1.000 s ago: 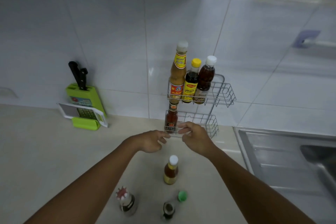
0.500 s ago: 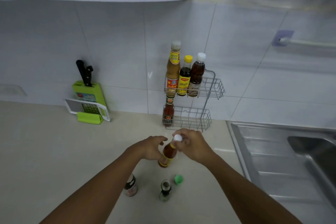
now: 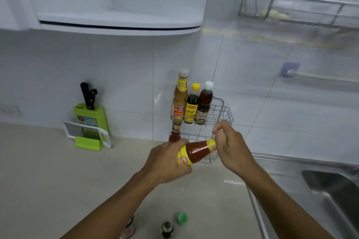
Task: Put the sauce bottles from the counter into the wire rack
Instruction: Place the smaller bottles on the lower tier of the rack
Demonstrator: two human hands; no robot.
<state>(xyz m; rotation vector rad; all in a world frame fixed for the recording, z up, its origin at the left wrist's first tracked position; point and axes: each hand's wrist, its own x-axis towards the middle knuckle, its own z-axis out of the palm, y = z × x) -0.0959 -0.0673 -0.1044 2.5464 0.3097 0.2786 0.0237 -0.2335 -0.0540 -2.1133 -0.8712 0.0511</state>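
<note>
Both forearms bare, entering from bottom edge, converging toward frame centre. L hand [image 3: 167, 161] was raised off the counter, fingers curled round the base end of the bottle [image 3: 196, 153], thumb side up, wrist roughly straight. R hand [image 3: 231, 147] sat just beside it at the bottle's neck end, fingers bunched and pinched over the cap, knuckles up, wrist bent slightly down. Hands near each other, not touching.

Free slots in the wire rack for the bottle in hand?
Upper tier: three bottles crowd its left, bare at its right end. Lower tier: one red bottle at far left, open beside it, partly hidden by the held bottle and right hand.
</note>
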